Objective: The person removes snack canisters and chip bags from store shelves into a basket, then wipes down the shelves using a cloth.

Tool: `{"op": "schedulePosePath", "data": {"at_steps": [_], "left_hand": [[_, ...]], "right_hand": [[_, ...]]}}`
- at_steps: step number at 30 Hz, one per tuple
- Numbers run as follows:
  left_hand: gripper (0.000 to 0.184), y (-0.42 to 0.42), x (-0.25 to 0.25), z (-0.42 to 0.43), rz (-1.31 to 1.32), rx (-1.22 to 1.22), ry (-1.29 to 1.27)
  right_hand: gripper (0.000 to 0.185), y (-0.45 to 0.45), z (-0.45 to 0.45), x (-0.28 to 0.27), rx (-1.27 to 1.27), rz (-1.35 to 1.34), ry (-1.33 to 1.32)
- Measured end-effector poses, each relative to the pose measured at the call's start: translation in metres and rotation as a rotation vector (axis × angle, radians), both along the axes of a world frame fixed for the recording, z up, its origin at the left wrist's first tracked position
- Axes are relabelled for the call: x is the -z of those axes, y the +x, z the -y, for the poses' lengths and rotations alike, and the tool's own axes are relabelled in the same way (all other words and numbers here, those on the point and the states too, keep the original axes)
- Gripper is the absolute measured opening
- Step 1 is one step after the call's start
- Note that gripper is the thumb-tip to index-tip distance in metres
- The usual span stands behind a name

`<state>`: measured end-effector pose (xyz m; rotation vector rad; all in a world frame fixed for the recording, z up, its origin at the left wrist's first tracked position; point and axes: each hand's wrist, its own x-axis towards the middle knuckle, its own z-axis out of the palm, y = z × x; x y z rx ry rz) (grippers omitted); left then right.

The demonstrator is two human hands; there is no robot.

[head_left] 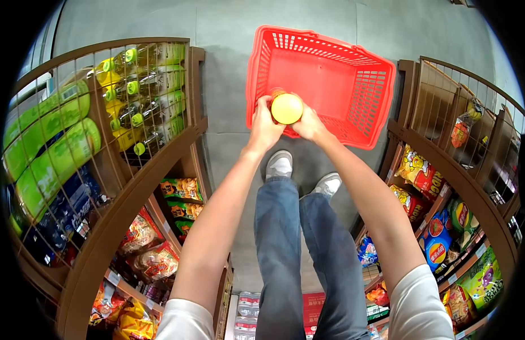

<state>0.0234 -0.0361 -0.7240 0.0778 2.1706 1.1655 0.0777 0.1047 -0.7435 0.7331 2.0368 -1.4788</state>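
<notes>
Both of my hands hold a container with a round yellow lid, seen from above. My left hand wraps round its left side, and my right hand is closed on its right side. The container's body is mostly hidden under the lid; a bit of red shows at its top edge. Beneath and beyond my hands, a red plastic basket with slotted walls sits on the grey floor. The container is over the basket's near left part.
At left, a brown rack holds bottles, green packs and bagged snacks. Another rack at right holds snack bags. My legs and shoes are below. Packs of bottles and a red box lie near the bottom edge.
</notes>
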Motion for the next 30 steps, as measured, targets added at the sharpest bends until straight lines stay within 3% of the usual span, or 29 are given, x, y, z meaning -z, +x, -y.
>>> {"op": "schedulePosePath", "data": {"at_steps": [3,5,11,20,27,30], "left_hand": [[0.068,-0.001,0.009,0.001,-0.029,0.030,-0.148],[0.067,0.004,0.014,0.002,-0.182,0.073,-0.237],[0.062,-0.006,0.006,-0.001,0.040,-0.021,-0.255],[0.065,0.002,-0.006,0.001,-0.054,0.022,-0.304],[0.071,-0.012,-0.041,0.004,-0.132,0.014,-0.244],[0.069,-0.014,-0.060,0.004,-0.173,0.050,-0.306]], "right_hand": [[0.085,-0.002,0.007,0.021,-0.019,0.053,-0.029],[0.086,-0.002,0.012,0.026,-0.064,0.122,-0.013],[0.090,-0.012,0.016,0.024,-0.222,0.259,0.082],[0.100,-0.008,0.020,0.026,-0.313,0.295,0.105],[0.092,-0.015,0.020,-0.004,-0.227,0.267,0.052],[0.086,-0.010,0.022,-0.015,-0.135,0.257,0.210]]}}
